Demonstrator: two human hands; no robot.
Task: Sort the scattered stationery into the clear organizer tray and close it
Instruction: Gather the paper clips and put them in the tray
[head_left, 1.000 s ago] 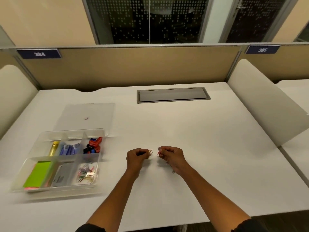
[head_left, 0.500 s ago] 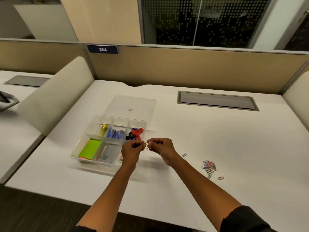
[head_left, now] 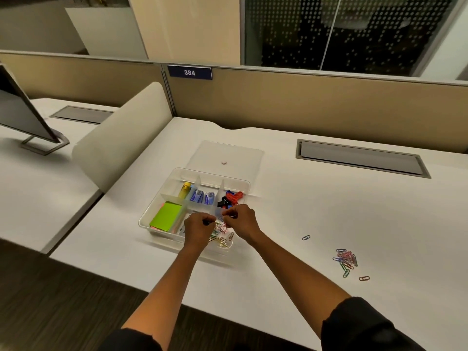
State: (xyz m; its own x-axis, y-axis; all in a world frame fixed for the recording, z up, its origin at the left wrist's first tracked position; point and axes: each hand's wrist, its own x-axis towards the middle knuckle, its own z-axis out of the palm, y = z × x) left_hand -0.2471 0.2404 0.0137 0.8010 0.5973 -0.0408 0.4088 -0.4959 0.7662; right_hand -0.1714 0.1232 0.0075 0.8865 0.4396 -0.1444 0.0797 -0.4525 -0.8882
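Clear plastic organizer tray [head_left: 247, 184] sits toward the left side of the white desk [head_left: 329, 211], closer to the front edge than to the back partition. Its lid [head_left: 228, 154] lies flat on the desk just behind it, touching or nearly touching the tray's far rim.

Head view, tray contents as I read them: far row holds a yellow tube [head_left: 184, 189], blue packets [head_left: 201, 196], then red and black binder clips [head_left: 230, 198] in the right cell. Near-left cell holds a green sticky-note pad [head_left: 166, 216]. Near-right cell holds coloured paper clips [head_left: 221, 241].

Both hands are over the near-right cell. Left hand [head_left: 198, 228] has fingers curled, thumb and forefinger pinched; right hand [head_left: 240, 220] likewise curled and pinched. A few clips show between the two hands [head_left: 220, 226]; I note both as gripping paper clips, though which hand holds which clip I cannot tell.

More paper clips remain on the desk to the right of the tray, well apart from it: a loose heap [head_left: 345, 258], one blue clip [head_left: 306, 237] between heap and tray, one reddish clip [head_left: 364, 278] toward the front edge.

A monitor [head_left: 20, 110] stands on the neighbouring desk at left.
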